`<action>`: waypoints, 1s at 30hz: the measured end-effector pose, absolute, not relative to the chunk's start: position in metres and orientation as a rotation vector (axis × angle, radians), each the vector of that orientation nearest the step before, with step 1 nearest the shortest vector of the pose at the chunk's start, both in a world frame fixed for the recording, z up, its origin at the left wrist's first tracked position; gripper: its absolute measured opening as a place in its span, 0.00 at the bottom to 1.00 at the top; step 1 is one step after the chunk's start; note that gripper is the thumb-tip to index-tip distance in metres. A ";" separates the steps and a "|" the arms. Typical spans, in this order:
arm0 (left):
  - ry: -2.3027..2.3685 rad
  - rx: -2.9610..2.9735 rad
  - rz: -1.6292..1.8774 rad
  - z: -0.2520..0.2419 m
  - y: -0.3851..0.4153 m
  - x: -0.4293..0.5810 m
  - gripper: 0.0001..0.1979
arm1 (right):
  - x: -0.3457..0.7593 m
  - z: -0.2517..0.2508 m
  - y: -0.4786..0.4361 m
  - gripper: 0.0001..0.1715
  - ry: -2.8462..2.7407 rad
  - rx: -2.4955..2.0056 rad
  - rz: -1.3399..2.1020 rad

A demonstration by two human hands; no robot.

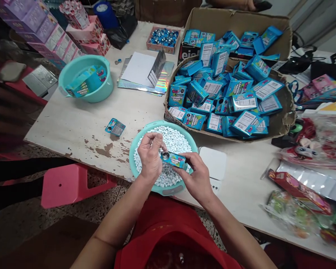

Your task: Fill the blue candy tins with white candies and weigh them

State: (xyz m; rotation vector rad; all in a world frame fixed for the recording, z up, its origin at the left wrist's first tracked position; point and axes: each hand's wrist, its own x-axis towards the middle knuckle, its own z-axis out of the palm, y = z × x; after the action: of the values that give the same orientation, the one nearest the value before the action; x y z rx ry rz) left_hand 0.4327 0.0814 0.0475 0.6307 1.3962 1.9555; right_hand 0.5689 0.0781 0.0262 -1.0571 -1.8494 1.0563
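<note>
My right hand [195, 173] grips a small blue candy box [173, 160] by its right end, tilted over a turquoise basin [133, 164]. A round hole shows at the box's left end. Beside that hole is my left hand [151, 157], its fingers curled together in a pinch; whatever they hold is hidden. Small white candies [173, 139] fill the basin below both hands. Another small blue box [115, 127] lies on the table to the left of the basin.
Many blue boxes fill two open cartons [287, 119] at the back right. A second turquoise basin [85, 98] stands left, with a tray of blue caps [164, 38] behind. A white scale [212, 162] sits right of the candies. A pink stool [60, 185] is below the table edge.
</note>
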 end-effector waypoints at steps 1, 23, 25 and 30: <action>1.380 0.638 1.964 0.048 0.081 0.433 0.11 | 0.569 0.026 0.078 0.14 -1.843 -1.061 1.067; 1.272 0.561 1.927 0.048 0.081 0.435 0.14 | 0.567 -0.001 0.077 0.16 -1.664 -1.009 1.288; 1.255 0.574 1.974 0.050 0.081 0.435 0.14 | 0.567 -0.003 0.077 0.16 -1.624 -1.000 1.312; 1.262 0.611 2.013 0.051 0.078 0.438 0.13 | 0.566 0.003 0.078 0.15 -1.634 -0.999 1.294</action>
State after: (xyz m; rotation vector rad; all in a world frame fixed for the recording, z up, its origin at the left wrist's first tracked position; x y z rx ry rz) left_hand 0.4379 0.0785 0.0508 0.6113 1.2624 2.0134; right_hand 0.5659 0.0782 0.0032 -0.9988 -1.6345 1.2939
